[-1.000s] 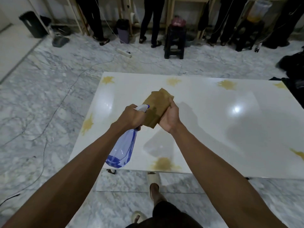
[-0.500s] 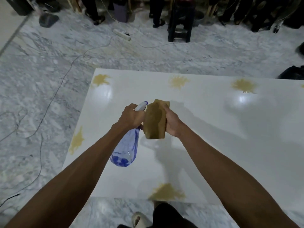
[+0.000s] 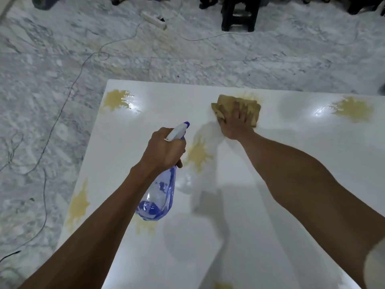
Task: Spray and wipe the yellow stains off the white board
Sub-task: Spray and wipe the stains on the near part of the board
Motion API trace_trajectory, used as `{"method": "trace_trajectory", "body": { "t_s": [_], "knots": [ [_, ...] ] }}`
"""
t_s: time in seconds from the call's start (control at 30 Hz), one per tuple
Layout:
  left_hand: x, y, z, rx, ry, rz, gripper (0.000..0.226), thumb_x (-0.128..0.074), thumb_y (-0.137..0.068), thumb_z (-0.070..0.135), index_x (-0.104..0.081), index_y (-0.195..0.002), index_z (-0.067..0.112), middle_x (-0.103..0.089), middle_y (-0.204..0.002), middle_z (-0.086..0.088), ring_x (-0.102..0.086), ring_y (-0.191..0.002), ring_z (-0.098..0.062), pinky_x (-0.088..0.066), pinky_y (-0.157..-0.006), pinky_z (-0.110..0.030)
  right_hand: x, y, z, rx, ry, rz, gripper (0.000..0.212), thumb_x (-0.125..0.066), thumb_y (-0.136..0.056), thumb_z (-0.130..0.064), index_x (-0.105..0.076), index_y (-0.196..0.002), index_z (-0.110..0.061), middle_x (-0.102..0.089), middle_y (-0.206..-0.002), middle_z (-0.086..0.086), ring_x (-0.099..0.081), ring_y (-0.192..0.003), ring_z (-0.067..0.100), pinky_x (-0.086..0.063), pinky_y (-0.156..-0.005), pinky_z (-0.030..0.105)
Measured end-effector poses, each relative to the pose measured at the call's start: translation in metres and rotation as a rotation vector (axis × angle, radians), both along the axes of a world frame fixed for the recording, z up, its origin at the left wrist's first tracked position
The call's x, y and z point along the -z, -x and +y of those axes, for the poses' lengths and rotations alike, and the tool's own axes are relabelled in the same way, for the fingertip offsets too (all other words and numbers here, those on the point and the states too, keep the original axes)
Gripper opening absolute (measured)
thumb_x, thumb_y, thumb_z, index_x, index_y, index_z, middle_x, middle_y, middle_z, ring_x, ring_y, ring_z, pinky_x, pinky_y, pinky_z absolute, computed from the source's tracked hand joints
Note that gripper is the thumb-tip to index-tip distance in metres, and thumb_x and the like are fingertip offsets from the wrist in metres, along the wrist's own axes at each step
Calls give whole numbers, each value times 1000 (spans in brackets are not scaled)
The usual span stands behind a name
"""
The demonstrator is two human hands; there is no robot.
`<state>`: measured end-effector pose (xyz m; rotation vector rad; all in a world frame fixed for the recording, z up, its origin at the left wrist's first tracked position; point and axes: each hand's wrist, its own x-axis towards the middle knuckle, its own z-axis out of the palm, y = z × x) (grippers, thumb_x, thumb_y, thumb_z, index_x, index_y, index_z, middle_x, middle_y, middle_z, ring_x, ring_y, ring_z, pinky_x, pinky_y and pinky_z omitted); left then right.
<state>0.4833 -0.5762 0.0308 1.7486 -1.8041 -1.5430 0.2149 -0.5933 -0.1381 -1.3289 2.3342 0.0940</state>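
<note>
The right hand lies flat, fingers spread, pressing a brownish cloth onto the white board near its far edge. Yellow shows just beyond the cloth, so it sits over a stain. The left hand is curled round the neck of a spray bottle, held above the board with the nozzle aimed toward the far right; its clear blue body hangs down with only a little liquid in the bottom.

As I see it, the risk is smearing: the cloth already looks the colour of the stains, and dragging it on could spread yellow rather than lift it. The glossy, wet-looking surface might also let the flat palm skid toward the far edge. With so little liquid, the bottle could run short.

Counting: two hands, one cloth, one bottle, one board. I make out seven stains: one at the far left corner, one far right, the one under the cloth, one in the middle by the bottle's nozzle, one on the left edge, one partly behind the bottle, and a sliver at the near edge. Past the board lie a marble floor, trailing cables and a power strip.
</note>
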Motion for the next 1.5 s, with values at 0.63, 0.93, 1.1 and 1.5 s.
{"method": "trace_trajectory", "body": {
  "t_s": [0.63, 0.93, 1.1, 1.5],
  "knots": [
    [-19, -87, 122, 135, -64, 44, 23, -55, -87, 12, -61, -89, -10, -62, -83, -21, -57, -36, -23, -49, -59, -34, -14, -218, 211, -93, -48, -92, 60, -18, -105, -55, 10, -156, -46, 24, -166, 6, 27, -150, 37, 19, -117, 58],
    [-39, -161, 169, 126, -70, 20, 24, -54, -93, 10, -64, -102, -9, -66, -76, -15, -55, -33, -18, -49, -46, -26, -102, -229, 244, 536, 466, -797, 48, -37, -107, -44, -57, -139, -15, -59, -139, -1, -57, -119, 19, -51, -96, 26],
    [-54, -165, 152, 115, -29, 49, 24, -55, -96, 17, -63, -98, -5, -67, -80, -17, -55, -33, -17, -46, -40, -20, -135, -179, 226, 845, 743, -1286, 58, -55, -89, -58, -69, -125, -15, -71, -124, 9, -67, -114, 31, -54, -98, 48],
    [-35, -118, 44, -35, -14, 143, 29, -55, -94, 13, -57, -85, -14, -56, -79, -19, -47, -50, -29, -45, -41, -23, -112, -111, -11, -58, 484, -284, 53, -26, -104, -48, -53, -140, -20, -67, -129, 8, -60, -120, 29, -38, -108, 53]
  ]
}}
